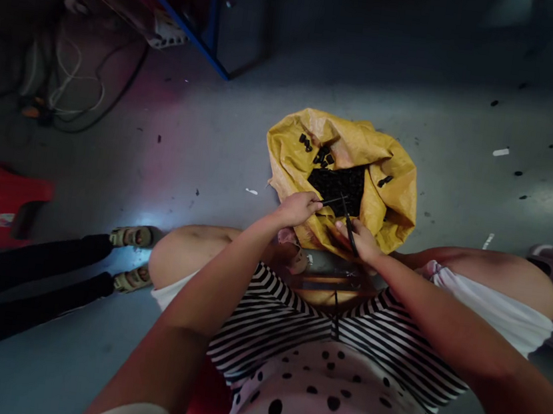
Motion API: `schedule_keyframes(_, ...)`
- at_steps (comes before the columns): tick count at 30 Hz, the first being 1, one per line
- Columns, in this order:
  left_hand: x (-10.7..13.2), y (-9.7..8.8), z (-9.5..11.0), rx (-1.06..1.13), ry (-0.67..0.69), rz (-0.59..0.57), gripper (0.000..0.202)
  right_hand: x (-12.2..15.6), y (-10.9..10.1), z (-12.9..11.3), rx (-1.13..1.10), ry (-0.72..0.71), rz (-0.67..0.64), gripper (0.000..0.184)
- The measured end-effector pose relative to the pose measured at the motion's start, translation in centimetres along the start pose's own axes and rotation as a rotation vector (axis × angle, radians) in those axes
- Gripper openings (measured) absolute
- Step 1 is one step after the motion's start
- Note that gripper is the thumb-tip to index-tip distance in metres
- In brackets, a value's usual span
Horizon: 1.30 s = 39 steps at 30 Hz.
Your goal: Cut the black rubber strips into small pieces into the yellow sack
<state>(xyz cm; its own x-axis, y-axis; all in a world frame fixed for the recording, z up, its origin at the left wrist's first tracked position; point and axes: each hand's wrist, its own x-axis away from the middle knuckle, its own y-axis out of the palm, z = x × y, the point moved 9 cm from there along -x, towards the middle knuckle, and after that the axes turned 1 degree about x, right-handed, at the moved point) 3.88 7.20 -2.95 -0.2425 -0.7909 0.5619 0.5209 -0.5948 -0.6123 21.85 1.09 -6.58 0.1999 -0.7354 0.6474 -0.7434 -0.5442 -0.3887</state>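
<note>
A thin black strip (328, 202) is being pinched by the left hand (300, 208), with thumb and finger pressed together on its end. A dark tool (349, 228), maybe scissors, is being gripped by the right hand (361, 243), with the fingers closed around its handle. Both are being held over the mouth of a yellow bag (396, 171). Whether the strip is being touched by the tool is not being shown clearly.

The strip is probably being kept light and a bit stiff; its end is likely being offered as the best place to hold. The tool is seeming hard, and its handle is being judged safer to grip than its tip.

A pile of black bits (340, 182) is being held inside the bag, and more bits are being caught on its folds. The hands are being crowded by those soft folds. The bag is being flanked by two bare knees (190, 250). Farther left, floor space is being taken up by another person's sandals (132, 238) and a red stool (5, 200).
</note>
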Motion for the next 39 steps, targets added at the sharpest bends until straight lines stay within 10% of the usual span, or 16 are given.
schedule_keyframes(13, -0.2, 1.1, -0.5, -0.072, -0.026, -0.06, 0.024, 0.2, 1.9, 1.1, -0.225, 0.106, -0.083, 0.058)
schedule_keyframes(39, -0.2, 1.0, -0.5, 0.067, 0.008, -0.033, 0.024, 0.6, 1.5, 0.5, 0.064, 0.025, -0.097, 0.055)
